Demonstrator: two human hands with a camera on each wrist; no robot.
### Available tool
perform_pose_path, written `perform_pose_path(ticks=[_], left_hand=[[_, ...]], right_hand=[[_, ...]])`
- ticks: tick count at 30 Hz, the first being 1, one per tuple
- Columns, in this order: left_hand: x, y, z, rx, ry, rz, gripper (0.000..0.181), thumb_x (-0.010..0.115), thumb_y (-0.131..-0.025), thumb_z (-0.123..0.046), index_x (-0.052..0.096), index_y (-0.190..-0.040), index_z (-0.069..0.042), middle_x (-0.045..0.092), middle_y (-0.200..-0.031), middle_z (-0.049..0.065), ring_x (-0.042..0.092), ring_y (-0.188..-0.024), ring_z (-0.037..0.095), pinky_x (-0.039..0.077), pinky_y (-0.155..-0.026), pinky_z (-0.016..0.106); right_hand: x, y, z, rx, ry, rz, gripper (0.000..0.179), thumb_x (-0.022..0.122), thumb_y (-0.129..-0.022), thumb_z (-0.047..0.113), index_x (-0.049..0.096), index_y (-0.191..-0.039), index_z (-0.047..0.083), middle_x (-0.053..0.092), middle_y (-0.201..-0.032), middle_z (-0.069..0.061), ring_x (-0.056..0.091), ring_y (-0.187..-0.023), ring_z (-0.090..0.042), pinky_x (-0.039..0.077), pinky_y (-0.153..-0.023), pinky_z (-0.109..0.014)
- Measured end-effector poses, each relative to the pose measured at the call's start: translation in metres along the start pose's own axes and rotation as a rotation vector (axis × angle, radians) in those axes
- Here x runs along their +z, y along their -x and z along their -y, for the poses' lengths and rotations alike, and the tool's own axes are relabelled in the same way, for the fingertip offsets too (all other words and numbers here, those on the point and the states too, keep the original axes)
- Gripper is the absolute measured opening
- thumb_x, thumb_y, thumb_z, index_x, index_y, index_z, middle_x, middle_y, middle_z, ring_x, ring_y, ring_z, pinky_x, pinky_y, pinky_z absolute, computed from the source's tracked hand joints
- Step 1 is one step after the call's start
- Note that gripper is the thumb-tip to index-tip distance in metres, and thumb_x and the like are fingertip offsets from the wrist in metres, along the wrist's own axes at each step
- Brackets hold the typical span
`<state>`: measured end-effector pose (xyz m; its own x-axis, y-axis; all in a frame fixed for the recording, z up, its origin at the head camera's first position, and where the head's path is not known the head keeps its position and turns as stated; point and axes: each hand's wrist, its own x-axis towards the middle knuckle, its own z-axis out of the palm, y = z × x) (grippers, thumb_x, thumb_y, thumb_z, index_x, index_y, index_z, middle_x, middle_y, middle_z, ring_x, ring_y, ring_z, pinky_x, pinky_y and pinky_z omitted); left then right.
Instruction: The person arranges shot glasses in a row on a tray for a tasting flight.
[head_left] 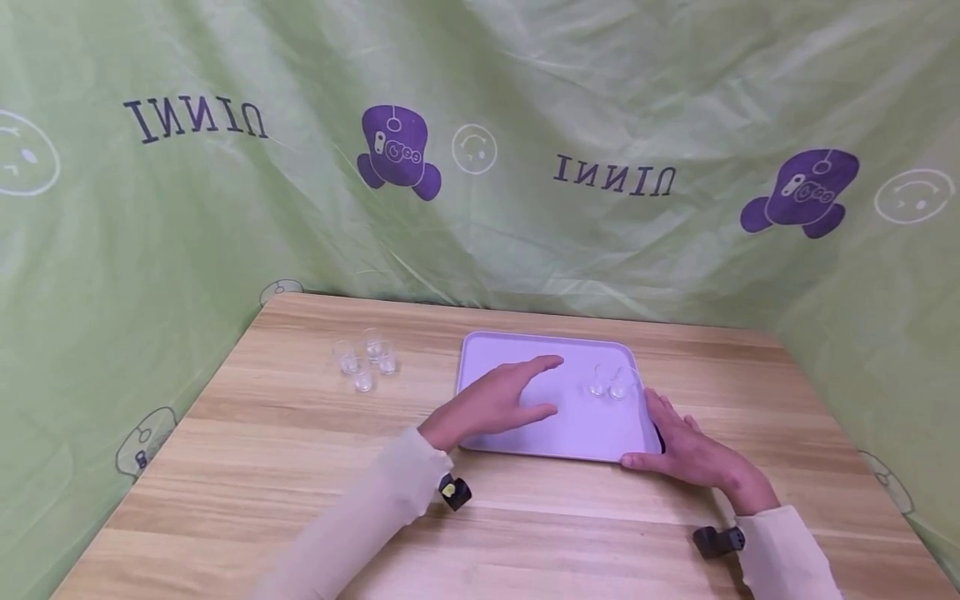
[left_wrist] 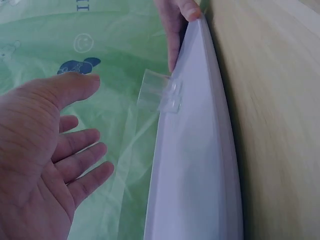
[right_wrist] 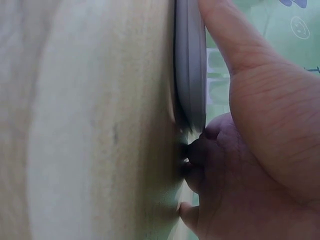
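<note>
A lilac tray [head_left: 540,433] lies on the wooden table, with two small clear glasses [head_left: 609,383] standing close together near its right end. My right hand [head_left: 686,450] grips the tray's near right corner. Its thumb lies at the front edge and its other fingers are along the right side, low by the tabletop in the right wrist view. Over the tray's left part, my left hand [head_left: 491,404] is held with thumb and fingers spread and nothing between them. The left wrist view shows that hand [left_wrist: 55,145] apart from the tray.
Several more small clear glasses [head_left: 363,382] stand in a cluster on the table, left of the tray. Bare wooden tabletop [head_left: 262,467] shows around both. A green printed cloth [head_left: 525,250] hangs behind the table and at both sides.
</note>
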<state>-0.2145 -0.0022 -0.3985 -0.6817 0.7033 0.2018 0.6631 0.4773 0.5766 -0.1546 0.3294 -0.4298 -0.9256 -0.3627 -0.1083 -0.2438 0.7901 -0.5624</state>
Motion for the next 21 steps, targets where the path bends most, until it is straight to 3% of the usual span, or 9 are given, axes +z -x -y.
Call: perform_pose_path(ticks=[6, 15, 21], left_hand=[[-0.022, 0.020, 0.010, 0.050, -0.047, 0.002, 0.062, 0.070, -0.100, -0.031, 0.046, -0.154, -0.011, 0.052, -0.152, 0.004, 0.047, -0.140, 0.016, 0.034, -0.116, 0.030], [-0.046, 0.052, 0.029, -0.022, -0.076, -0.078, 0.060, 0.072, -0.098, -0.032, 0.051, -0.151, -0.012, 0.055, -0.149, 0.003, 0.051, -0.137, 0.020, 0.040, -0.113, 0.038], [-0.056, 0.075, 0.041, -0.019, -0.032, -0.135, 0.060, 0.074, -0.097, -0.027, 0.052, -0.150, -0.009, 0.056, -0.149, 0.004, 0.052, -0.136, 0.021, 0.041, -0.113, 0.042]], right_hand=[[-0.001, 0.000, -0.001, 0.007, 0.002, -0.004, 0.117, 0.080, -0.088, 0.045, 0.006, -0.157, -0.013, 0.010, -0.160, -0.042, 0.005, -0.146, -0.060, 0.004, -0.107, -0.081], [-0.001, 0.002, -0.002, 0.005, 0.007, -0.011, 0.117, 0.080, -0.088, 0.047, 0.006, -0.158, -0.012, 0.011, -0.160, -0.041, 0.005, -0.147, -0.060, 0.005, -0.107, -0.081], [0.000, 0.001, -0.002, -0.003, -0.005, -0.007, 0.116, 0.080, -0.088, 0.045, 0.006, -0.159, -0.010, 0.010, -0.161, -0.040, 0.004, -0.147, -0.060, 0.004, -0.107, -0.081]])
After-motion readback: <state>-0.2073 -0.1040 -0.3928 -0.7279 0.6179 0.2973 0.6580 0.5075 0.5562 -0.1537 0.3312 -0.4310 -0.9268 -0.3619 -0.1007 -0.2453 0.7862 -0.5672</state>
